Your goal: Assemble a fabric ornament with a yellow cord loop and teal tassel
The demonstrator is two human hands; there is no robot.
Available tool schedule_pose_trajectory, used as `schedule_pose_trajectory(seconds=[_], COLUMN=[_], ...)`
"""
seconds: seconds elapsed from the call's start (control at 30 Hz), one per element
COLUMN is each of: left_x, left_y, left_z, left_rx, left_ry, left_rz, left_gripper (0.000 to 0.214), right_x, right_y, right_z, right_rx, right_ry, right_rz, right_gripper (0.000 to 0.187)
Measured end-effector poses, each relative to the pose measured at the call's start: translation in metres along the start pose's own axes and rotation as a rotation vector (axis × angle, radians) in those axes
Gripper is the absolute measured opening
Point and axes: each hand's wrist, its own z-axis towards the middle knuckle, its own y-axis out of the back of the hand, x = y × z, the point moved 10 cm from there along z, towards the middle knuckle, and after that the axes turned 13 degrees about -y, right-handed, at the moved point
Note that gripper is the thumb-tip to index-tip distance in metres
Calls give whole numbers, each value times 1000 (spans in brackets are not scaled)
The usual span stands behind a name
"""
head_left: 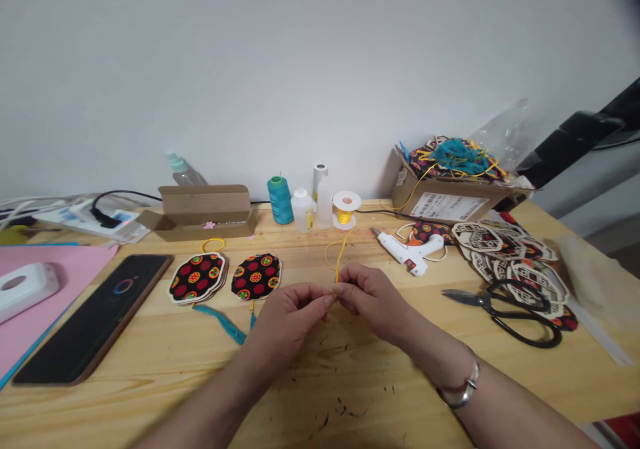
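Yellow cord (pixel 341 258) (thin, loosely looped) extends beyond both pinching hands (pixel 295 312) (pixel 374 300).

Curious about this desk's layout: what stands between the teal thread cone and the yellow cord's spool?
In the head view, a squat bottle and a taller bottle stand between cone and spool, with a white cylinder behind.

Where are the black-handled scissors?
At the right of the head view, the scissors lie on the wooden table, partly overlapping the pile of patterned pieces.
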Motion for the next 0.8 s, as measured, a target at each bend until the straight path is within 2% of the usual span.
schedule_pose_trajectory(seconds=[0.33, 0.5, 0.8], left_x=[-4, -2, -6], left_y=[5, 7, 10], left_z=[2, 2, 3], left_rx=[-32, -40, -57], left_ry=[-47, -51, -54], left_rz=[18, 17, 71], left_gripper=[21, 21, 21], right_x=[-4, -4, 11], right_y=[-5, 0, 6], right_z=[3, 4, -3], right_rx=[81, 29, -61], right_ry=[-64, -26, 78], right_rz=[111, 81, -153], right_gripper=[17, 9, 17])
